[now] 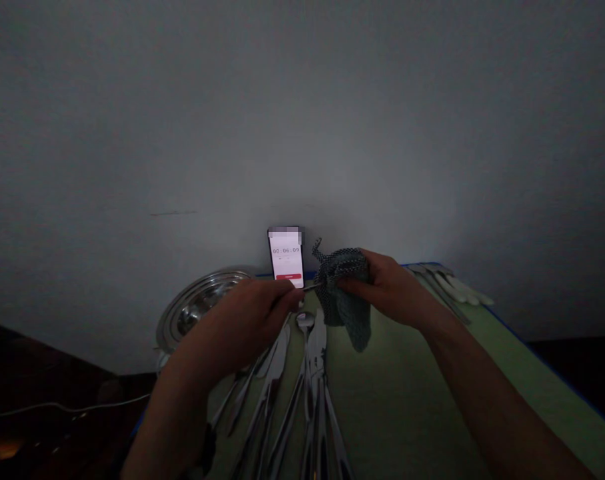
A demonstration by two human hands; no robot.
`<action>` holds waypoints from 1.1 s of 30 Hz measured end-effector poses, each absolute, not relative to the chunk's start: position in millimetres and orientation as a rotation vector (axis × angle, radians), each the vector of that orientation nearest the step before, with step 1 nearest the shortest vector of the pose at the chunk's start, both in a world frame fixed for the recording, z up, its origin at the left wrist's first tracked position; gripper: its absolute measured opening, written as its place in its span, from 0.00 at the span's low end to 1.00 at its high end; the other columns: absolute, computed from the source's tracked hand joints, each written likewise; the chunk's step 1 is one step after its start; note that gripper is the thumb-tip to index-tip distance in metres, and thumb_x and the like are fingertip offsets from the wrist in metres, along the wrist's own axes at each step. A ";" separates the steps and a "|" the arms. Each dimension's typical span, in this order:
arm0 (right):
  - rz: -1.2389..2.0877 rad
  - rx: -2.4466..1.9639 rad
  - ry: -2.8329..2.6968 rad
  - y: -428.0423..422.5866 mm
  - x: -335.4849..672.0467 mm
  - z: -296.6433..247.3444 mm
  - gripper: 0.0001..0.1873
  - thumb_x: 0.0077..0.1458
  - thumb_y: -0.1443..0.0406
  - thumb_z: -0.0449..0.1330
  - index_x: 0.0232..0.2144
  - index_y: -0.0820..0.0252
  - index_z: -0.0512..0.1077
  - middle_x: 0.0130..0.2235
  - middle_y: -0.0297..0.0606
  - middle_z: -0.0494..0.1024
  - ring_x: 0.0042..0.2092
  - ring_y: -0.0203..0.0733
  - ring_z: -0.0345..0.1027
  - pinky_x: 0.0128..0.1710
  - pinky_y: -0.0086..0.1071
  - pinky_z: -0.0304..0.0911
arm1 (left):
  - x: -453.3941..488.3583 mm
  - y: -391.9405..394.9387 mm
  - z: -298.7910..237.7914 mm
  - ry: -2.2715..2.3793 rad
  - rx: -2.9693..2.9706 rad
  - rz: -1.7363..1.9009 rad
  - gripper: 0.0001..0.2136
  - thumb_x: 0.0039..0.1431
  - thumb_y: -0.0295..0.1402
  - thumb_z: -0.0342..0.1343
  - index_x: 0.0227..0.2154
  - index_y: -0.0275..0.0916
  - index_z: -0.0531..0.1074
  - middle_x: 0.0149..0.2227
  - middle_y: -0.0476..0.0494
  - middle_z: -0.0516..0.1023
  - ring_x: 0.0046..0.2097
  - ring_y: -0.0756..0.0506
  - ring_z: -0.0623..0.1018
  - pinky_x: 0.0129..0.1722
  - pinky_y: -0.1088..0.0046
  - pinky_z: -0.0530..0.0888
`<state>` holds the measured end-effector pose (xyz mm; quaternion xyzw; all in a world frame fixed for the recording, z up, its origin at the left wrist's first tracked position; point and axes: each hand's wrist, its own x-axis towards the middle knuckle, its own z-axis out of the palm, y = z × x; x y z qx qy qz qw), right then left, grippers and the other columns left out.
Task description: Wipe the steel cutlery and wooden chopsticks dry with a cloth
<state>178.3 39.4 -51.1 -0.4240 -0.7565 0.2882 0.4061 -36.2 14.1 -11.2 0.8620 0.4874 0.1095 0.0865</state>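
Note:
My left hand [265,303] pinches one end of a thin metal piece of cutlery [311,287]. Its other end runs into a grey knitted cloth [350,293], so I cannot tell which kind of cutlery it is. My right hand [382,283] is closed on that cloth, thumb in front, with a loose corner hanging down. Below both hands, several metal knives [277,360] and a spoon [305,321] lie in a loose bunch on the green tabletop [402,393], handles towards me.
A phone [286,257] showing a running timer leans upright against the wall [302,133]. At the left stands a shiny metal bowl [170,320], partly behind my left arm. More cutlery [445,287], some with white handles, lies at the table's back right edge. A white cable [67,407] trails at lower left.

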 end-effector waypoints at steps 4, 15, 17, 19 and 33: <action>0.706 -1.061 -1.871 39.5 180.1 -49.9 0.09 0.49 0.62 0.61 0.34 0.58 0.71 0.34 0.35 0.77 0.35 0.40 0.69 0.36 0.34 0.63 | -33.6 11.7 -10.3 1.398 2.569 0.369 0.16 0.63 0.38 0.40 0.28 0.38 0.70 0.24 0.50 0.71 0.26 0.51 0.68 0.26 0.74 0.59; 0.727 -1.095 -1.214 27.5 148.2 -50.8 0.18 0.50 0.50 0.56 0.23 0.58 0.66 0.25 0.33 0.71 0.27 0.36 0.63 0.27 0.30 0.61 | -22.3 8.6 -12.9 1.339 2.451 0.630 0.15 0.63 0.38 0.41 0.25 0.38 0.66 0.20 0.54 0.67 0.22 0.53 0.66 0.24 0.76 0.58; 0.864 -1.096 -1.050 26.5 139.8 -54.7 0.20 0.50 0.47 0.55 0.23 0.58 0.65 0.24 0.33 0.70 0.24 0.34 0.61 0.24 0.29 0.59 | -15.4 8.9 -16.4 1.360 2.453 0.654 0.15 0.63 0.37 0.41 0.25 0.38 0.66 0.20 0.53 0.67 0.21 0.53 0.66 0.24 0.76 0.58; 0.936 -1.111 -0.975 26.3 135.6 -57.4 0.21 0.50 0.47 0.54 0.23 0.58 0.64 0.23 0.33 0.69 0.24 0.34 0.61 0.22 0.28 0.59 | -10.2 9.6 -19.7 1.376 2.459 0.653 0.15 0.64 0.37 0.40 0.25 0.38 0.66 0.21 0.53 0.68 0.22 0.53 0.66 0.24 0.75 0.58; 1.017 -0.926 -2.019 31.2 191.0 -44.1 0.10 0.49 0.61 0.62 0.35 0.56 0.74 0.32 0.31 0.78 0.34 0.38 0.69 0.34 0.30 0.62 | -38.6 4.2 -10.4 1.229 2.469 0.271 0.17 0.64 0.38 0.40 0.26 0.38 0.68 0.22 0.51 0.70 0.24 0.51 0.69 0.26 0.75 0.60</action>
